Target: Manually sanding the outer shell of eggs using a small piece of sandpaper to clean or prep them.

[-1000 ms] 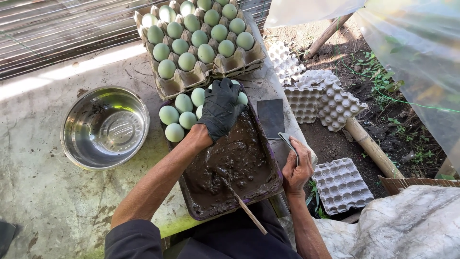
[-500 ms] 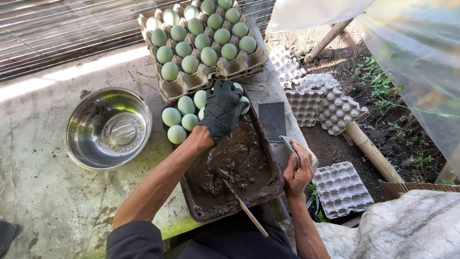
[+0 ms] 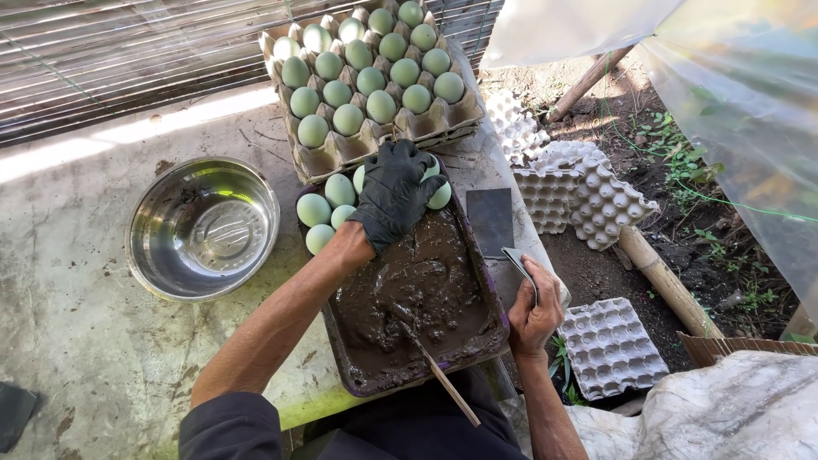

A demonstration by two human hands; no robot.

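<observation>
My left hand [image 3: 394,192], in a black glove, lies fingers down over a cluster of loose pale green eggs [image 3: 328,204] at the far end of a shallow tray [image 3: 336,345] of dark wet mud. Its fingers curl over at least one egg. My right hand [image 3: 535,311], bare, rests at the tray's right edge and pinches a small grey sheet [image 3: 518,260]. A thin stick [image 3: 439,372] lies with one end in the mud.
A cardboard carton full of green eggs [image 3: 375,77] stands just beyond the tray. A steel bowl [image 3: 203,226] sits to the left. A dark grey square [image 3: 490,220] lies right of the tray. Empty egg trays [image 3: 588,192] [image 3: 613,345] and a bamboo pole [image 3: 665,281] lie on the soil.
Both hands stay where they were, the left over the loose eggs and the right at the tray's edge. Only the view has drifted slightly.
</observation>
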